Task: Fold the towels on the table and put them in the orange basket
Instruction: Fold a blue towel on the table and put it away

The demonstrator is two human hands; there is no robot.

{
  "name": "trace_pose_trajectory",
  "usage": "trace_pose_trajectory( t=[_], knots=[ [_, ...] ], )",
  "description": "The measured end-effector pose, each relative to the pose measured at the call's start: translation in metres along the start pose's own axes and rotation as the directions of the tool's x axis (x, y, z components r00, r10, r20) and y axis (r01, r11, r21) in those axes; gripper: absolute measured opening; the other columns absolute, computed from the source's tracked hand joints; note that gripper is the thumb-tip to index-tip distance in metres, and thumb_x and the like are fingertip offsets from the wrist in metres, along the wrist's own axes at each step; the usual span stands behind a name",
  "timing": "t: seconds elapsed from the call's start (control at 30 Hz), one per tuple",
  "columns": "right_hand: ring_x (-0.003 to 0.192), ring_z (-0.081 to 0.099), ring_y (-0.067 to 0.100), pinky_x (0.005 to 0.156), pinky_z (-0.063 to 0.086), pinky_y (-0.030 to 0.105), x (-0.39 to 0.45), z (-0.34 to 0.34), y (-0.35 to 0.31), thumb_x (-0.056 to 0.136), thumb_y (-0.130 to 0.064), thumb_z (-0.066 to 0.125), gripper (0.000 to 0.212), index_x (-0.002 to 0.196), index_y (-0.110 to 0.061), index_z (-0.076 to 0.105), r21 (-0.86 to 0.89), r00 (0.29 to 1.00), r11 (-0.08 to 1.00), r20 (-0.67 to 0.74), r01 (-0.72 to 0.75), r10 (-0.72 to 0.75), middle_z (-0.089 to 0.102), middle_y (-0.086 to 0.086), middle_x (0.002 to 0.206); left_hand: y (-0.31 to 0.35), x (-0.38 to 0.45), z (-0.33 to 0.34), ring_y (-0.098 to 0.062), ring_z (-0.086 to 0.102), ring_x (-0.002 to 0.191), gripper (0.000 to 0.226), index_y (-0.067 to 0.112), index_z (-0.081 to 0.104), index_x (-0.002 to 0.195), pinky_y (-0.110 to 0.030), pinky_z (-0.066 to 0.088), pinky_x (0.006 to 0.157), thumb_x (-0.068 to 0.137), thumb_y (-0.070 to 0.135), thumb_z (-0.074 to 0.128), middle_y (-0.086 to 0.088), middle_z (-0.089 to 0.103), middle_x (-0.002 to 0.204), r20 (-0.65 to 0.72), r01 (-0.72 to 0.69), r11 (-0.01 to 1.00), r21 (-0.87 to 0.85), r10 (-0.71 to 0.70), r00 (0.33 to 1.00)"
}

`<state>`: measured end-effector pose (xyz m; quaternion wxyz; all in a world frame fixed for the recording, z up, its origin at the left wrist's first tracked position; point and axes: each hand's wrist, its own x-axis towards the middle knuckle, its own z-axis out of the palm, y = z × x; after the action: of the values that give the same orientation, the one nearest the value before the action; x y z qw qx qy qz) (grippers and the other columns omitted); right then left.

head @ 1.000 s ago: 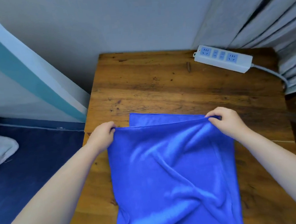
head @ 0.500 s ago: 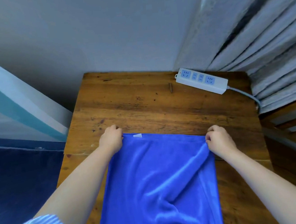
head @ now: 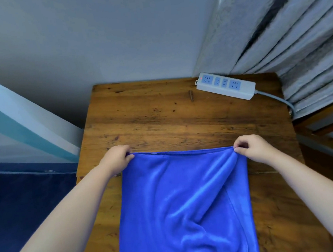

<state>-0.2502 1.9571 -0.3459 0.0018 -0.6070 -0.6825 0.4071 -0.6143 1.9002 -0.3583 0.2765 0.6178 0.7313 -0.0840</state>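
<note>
Bare table [head: 160,114] lies beyond our towel [head: 185,205]. Our left hand [head: 117,159] and right hand [head: 253,148] pinch its far corners. Its long axis runs toward us.

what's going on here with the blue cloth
A person is folding a blue towel on a wooden table. The left hand and right hand each pinch one far corner of the towel, holding its top edge stretched between them just above the tabletop, while the rest drapes toward the person with loose wrinkles. A white power strip sits at the table's far right corner, apart from the towel. No orange basket is in view.
</note>
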Motion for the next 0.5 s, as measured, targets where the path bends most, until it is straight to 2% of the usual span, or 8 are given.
trace_pose_trajectory(
  t=[0.1,0.2,0.37,0.43,0.5],
  knots=[
    [0.073,0.053,0.018,0.070,0.038,0.025,-0.012,-0.009,-0.004,0.083,0.000,0.059,0.020,0.068,-0.013,0.058,0.053,1.000,0.999,-0.006,-0.011,0.011,0.058,0.002,0.073,-0.006,-0.019,-0.011,-0.022,0.054,0.087,0.014,0.011,0.062,0.092,-0.026,0.036,0.067,0.091,0.022,0.053,-0.009,0.065,0.100,-0.025,0.018,1.000,-0.004,-0.018,1.000],
    [0.075,0.052,0.017,0.070,0.038,0.025,-0.025,-0.012,-0.010,0.085,-0.003,0.057,0.028,0.065,-0.022,0.053,0.014,1.000,1.000,-0.020,0.001,-0.001,0.056,-0.001,0.073,-0.005,-0.038,-0.025,-0.017,0.052,0.080,0.015,0.012,0.065,0.093,-0.026,0.039,0.065,0.089,0.025,0.057,-0.007,0.067,0.096,-0.063,0.016,1.000,0.003,-0.016,0.998],
    [0.076,0.050,0.018,0.062,0.035,0.023,-0.054,-0.016,-0.030,0.090,-0.007,0.050,0.018,0.076,-0.018,0.050,-0.145,0.996,0.988,-0.063,0.059,-0.069,0.055,0.001,0.080,-0.007,-0.081,-0.045,-0.021,0.056,0.084,0.022,0.010,0.066,0.094,-0.029,0.043,0.069,0.089,0.029,0.056,-0.008,0.067,0.095,-0.146,0.030,0.999,0.013,-0.028,0.989],
    [0.072,0.049,0.016,0.055,0.032,0.017,-0.072,-0.017,-0.041,0.090,-0.006,0.049,0.022,0.074,-0.021,0.045,-0.225,0.987,0.966,-0.069,0.126,-0.144,0.053,0.000,0.078,-0.010,-0.102,-0.052,-0.020,0.055,0.083,0.024,0.008,0.066,0.095,-0.029,0.043,0.070,0.089,0.030,0.057,-0.008,0.067,0.094,-0.193,0.045,0.999,0.015,-0.041,0.980],
    [0.071,0.048,0.016,0.054,0.031,0.014,-0.092,-0.017,-0.050,0.090,-0.004,0.049,0.024,0.073,-0.020,0.043,-0.308,0.970,0.930,-0.068,0.201,-0.232,0.053,0.002,0.078,-0.014,-0.121,-0.055,-0.021,0.056,0.083,0.024,0.007,0.067,0.095,-0.029,0.045,0.072,0.089,0.028,0.057,-0.009,0.067,0.095,-0.242,0.045,0.999,0.020,-0.039,0.969]
  ],
)
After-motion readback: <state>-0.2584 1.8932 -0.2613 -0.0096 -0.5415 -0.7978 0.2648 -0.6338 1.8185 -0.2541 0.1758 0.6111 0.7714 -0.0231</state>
